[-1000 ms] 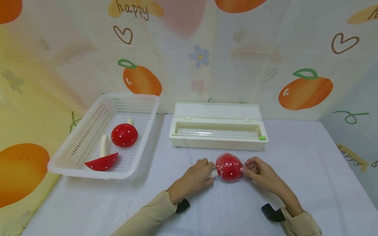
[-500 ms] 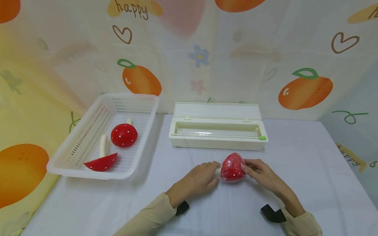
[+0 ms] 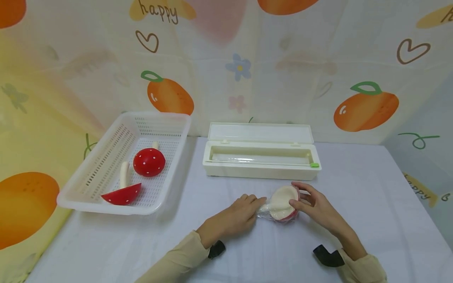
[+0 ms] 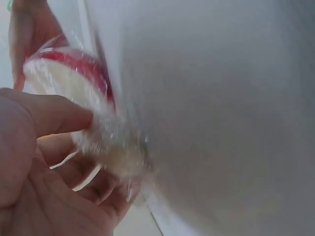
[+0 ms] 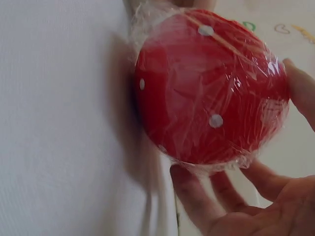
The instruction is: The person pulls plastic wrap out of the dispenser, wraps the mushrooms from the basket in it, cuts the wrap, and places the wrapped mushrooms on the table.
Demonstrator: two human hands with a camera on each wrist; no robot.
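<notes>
A toy mushroom (image 3: 282, 201) wrapped in clear plastic film lies between my hands, its pale flat underside facing up in the head view. My left hand (image 3: 240, 214) grips the film-covered stem (image 4: 115, 147) between thumb and fingers, as the left wrist view shows. My right hand (image 3: 316, 206) holds the cap by its edge, thumb on the pale underside and fingers behind. In the right wrist view the red, white-dotted cap (image 5: 211, 93) shines under creased film. Much of the stem is hidden by my left hand in the head view.
A white perforated basket (image 3: 177, 165) stands at the left with two red toy mushrooms (image 3: 149, 162) inside. Behind my hands is a cream cling film box (image 3: 258, 171), lid raised, with a film roll (image 3: 260, 158) and a green slider (image 3: 314, 165). A patterned cloth hangs behind.
The wrapped mushroom has been rolled over: its red dotted top faced up before, and its pale underside shows now. It has shifted slightly right. Basket and box have stayed put.
</notes>
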